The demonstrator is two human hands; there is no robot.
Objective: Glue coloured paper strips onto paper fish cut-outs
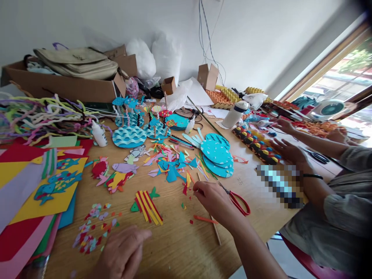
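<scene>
A green paper fish [134, 207] lies at the front middle of the table, with red and yellow paper strips [148, 207] across its body. My left hand [124, 248] is below and left of it, fingers curled with the index finger pointing right; whether it holds anything is hidden. My right hand [213, 197] is bent down over the table beside small red and yellow scraps [188, 182], its fingertips pressed together. What they hold, if anything, is too small to name. Red-handled scissors [240, 203] and a thin wooden stick [215, 231] lie by my right hand.
Coloured paper sheets [29, 209] and small cut pieces [90, 236] are at the left. Blue paper ovals [217, 155], glue bottles [99, 134] and wavy-topped blue bases [129, 136] stand further back. At the right, another person's hands [290, 153] are over a beaded strip [255, 145].
</scene>
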